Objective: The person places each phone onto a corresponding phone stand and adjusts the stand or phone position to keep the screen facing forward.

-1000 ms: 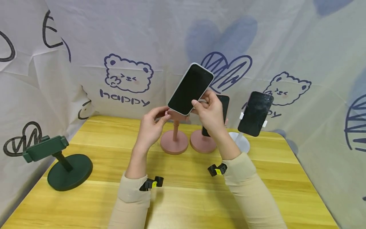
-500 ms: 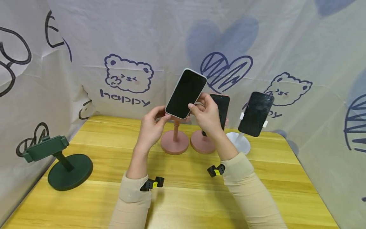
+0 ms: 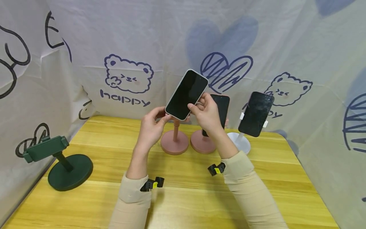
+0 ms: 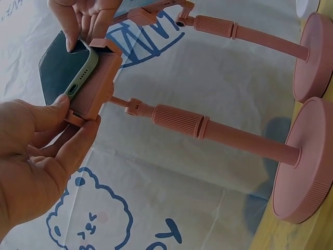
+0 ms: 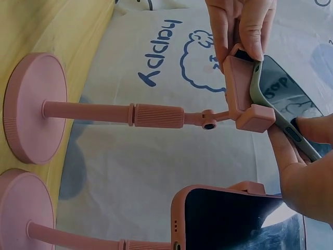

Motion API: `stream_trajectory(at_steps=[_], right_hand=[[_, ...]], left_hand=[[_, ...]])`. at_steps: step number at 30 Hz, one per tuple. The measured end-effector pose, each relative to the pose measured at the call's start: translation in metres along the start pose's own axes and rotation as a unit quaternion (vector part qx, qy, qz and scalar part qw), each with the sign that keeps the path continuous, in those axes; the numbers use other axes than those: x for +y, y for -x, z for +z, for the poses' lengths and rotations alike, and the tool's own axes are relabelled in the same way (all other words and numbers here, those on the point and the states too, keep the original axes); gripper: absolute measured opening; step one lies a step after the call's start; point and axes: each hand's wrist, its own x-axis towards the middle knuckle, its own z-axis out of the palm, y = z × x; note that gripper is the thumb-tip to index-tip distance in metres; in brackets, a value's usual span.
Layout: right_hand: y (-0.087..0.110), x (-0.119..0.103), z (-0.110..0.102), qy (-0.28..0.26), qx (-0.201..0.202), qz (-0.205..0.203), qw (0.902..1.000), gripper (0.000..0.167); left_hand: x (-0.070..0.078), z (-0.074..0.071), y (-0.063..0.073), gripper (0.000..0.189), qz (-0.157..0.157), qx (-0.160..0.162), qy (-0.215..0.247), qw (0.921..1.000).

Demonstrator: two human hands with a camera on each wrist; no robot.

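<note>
A black-screened phone [image 3: 186,97] in a pale case tilts to the right in front of the holder of a pink phone stand [image 3: 175,142]. In the right wrist view, its lower end lies at an angle across the pink clamp [image 5: 240,86]. My right hand [image 3: 210,116] pinches the phone by its right edge, thumb on the screen side. At the holder's left end, my left hand [image 3: 151,127] grips the clamp; the thumb lies by the phone's lower corner and the fingers curl behind, as the left wrist view shows.
Just right, a second pink stand [image 3: 201,142] bears a pink-cased phone [image 3: 224,108], partly behind my right hand. Beyond it, a white stand [image 3: 241,144] holds another phone [image 3: 255,114]. A green stand [image 3: 70,171] with a bare holder stands at the left. A printed cloth hangs behind the table.
My right hand has brought the phone down and slightly left against the holder. Over the last half second its tilt to the right has grown a little. The left hand has stayed at the clamp.
</note>
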Motion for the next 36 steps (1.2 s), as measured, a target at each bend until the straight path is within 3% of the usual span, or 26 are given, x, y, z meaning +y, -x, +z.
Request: stream_trajectory(at_steps=[14, 36], right_hand=[[-0.0006, -0.0012, -0.0035, 0.093, 0.004, -0.036, 0.995, 0.038], [0.0027, -0.0016, -0.0031, 0.149, 0.003, -0.063, 0.9868, 0.039]], left_hand=[[-0.0021, 0.0015, 0.0005, 0.029, 0.036, 0.03, -0.014, 0.9988], [-0.0038, 0.0005, 0.0, 0.027, 0.057, 0.054, -0.043, 0.996]])
